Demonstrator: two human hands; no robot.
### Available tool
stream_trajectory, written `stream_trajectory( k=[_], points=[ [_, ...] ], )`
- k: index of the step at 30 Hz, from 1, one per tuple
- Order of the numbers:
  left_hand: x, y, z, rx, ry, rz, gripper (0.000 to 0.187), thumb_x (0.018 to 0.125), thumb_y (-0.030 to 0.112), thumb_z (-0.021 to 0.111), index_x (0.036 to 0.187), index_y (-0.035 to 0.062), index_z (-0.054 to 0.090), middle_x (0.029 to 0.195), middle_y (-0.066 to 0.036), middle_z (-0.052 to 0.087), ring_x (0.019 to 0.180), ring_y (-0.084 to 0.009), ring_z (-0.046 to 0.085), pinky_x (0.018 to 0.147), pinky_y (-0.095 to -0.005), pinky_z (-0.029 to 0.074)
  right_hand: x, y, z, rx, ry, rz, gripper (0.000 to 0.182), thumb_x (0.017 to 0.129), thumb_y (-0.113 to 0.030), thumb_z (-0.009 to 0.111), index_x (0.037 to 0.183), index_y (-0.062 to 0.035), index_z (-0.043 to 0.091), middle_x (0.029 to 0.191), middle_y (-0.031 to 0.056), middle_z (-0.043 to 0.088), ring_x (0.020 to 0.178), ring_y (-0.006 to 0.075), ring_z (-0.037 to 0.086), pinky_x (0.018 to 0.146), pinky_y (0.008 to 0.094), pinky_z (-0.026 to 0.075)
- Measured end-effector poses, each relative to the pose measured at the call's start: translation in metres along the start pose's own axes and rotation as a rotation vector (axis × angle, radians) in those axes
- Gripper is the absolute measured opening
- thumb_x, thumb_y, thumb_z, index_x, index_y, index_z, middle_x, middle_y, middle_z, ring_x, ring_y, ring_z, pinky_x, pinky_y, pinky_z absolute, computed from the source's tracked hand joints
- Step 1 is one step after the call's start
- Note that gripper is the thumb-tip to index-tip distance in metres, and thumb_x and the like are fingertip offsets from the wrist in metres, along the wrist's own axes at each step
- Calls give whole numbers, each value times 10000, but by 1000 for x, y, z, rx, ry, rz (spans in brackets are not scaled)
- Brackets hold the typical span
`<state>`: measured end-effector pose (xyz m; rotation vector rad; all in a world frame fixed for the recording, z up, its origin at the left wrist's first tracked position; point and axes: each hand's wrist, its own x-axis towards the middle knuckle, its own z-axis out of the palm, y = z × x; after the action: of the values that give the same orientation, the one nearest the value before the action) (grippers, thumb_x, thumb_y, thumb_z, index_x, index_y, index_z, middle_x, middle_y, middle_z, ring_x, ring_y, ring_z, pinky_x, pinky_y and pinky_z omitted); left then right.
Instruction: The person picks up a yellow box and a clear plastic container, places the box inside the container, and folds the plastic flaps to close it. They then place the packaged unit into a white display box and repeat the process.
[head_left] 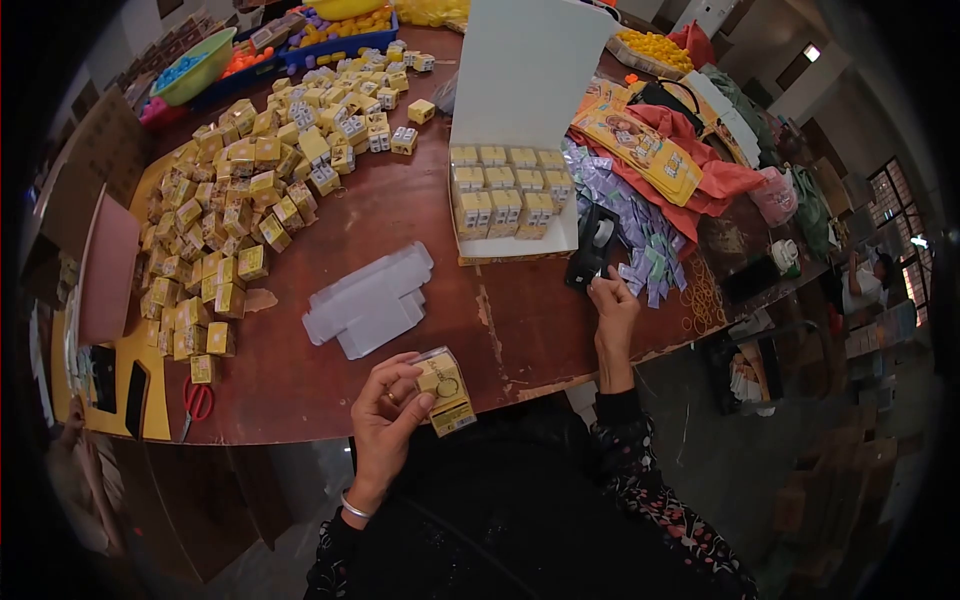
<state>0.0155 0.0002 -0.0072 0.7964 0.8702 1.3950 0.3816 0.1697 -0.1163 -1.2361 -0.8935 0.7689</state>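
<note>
Low centre, the left hand holds a small yellow box in a closed grip above the counter edge, while the right hand, grip narrow, touches a black tape dispenser mid-frame, below a half-filled white carton.

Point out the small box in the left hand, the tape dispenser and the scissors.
Small box (446, 390), head view, its yellow side.
Tape dispenser (594, 246), head view, its black body.
Scissors (198, 401), head view, the red handles.

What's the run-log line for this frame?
left hand: holds small yellow box | right hand: at tape dispenser | table
</note>
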Motion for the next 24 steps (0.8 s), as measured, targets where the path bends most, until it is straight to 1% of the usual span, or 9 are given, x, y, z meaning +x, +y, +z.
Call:
stream_trajectory(
  k=[4, 10, 11, 13, 14, 17, 19, 21, 24],
  points=[
    [-2, 3, 0, 14, 2, 11, 302, 935, -70, 693, 1218, 1, 614, 1457, -137, 475, 1309, -273, 589, 1024, -338, 566, 3, 9, 3, -79, 36, -14, 171, 917, -43, 737, 791, 69, 710, 1407, 271, 565, 1298, 299, 589, 868, 347, 620],
    [-5, 6, 0, 96, 23, 179, 284, 926, -71, 702, 1193, -4, 630, 1438, -136, 471, 1315, -261, 572, 1068, -365, 538, -3, 1, -1, 8, 49, 22, 134, 930, -27, 711, 834, 62, 683, 1395, 290, 559, 1197, 304, 633, 795, 347, 633],
    [-6, 6, 0, 120, 32, 227, 282, 924, -71, 704, 1188, -3, 633, 1435, -136, 469, 1314, -256, 569, 1075, -370, 533, -8, -1, -5, -36, 49, 23, 125, 946, -50, 705, 875, 47, 671, 1335, 238, 596, 1141, 248, 642, 783, 329, 626],
    [-9, 6, -2, 281, 66, 317, 288, 907, -73, 716, 1176, 5, 649, 1432, -142, 462, 1297, -247, 571, 1077, -382, 531, -27, -28, -4, -441, -5, -264, 105, 967, -57, 692, 914, 29, 665, 1278, 173, 610, 1071, 186, 645, 733, 291, 606],
    [-9, 7, -4, 386, 80, 347, 286, 894, -73, 727, 1159, 15, 667, 1431, -150, 455, 1291, -256, 572, 1040, -376, 555, -52, -66, 22, -248, -49, -233, 66, 985, -47, 670, 964, 15, 667, 1096, 106, 664, 932, 134, 661, 673, 256, 573],
    [-5, 7, 4, 471, 55, 467, 266, 903, -53, 732, 1152, 22, 678, 1420, -172, 458, 1273, -306, 598, 930, -350, 612, -109, -133, 62, 94, -446, 103, 43, 996, -28, 652, 1005, 10, 670, 932, 73, 692, 775, 111, 662, 642, 244, 557],
    [-5, 12, 11, 558, 27, 521, 264, 902, -50, 734, 1151, 19, 682, 1417, -182, 460, 1271, -326, 605, 916, -357, 618, -139, -155, 84, 155, -675, 127, 40, 990, -10, 653, 1015, 14, 672, 823, 49, 694, 688, 99, 658, 624, 237, 550],
    [-7, 14, 12, 646, 9, 559, 262, 897, -53, 738, 1145, 16, 689, 1421, -199, 456, 1275, -354, 609, 898, -369, 628, -158, -167, 96, 176, -805, 208, 79, 994, -9, 662, 1064, 21, 683, 877, 75, 714, 717, 99, 678, 634, 232, 563],
    [-11, 15, 11, 646, 18, 551, 290, 888, -50, 755, 1154, 38, 682, 1433, -213, 466, 1297, -376, 590, 999, -412, 559, -170, -168, 111, 178, -892, 187, 129, 1000, -23, 671, 1120, 18, 697, 895, 74, 716, 744, 94, 681, 675, 231, 582]
  ],
)
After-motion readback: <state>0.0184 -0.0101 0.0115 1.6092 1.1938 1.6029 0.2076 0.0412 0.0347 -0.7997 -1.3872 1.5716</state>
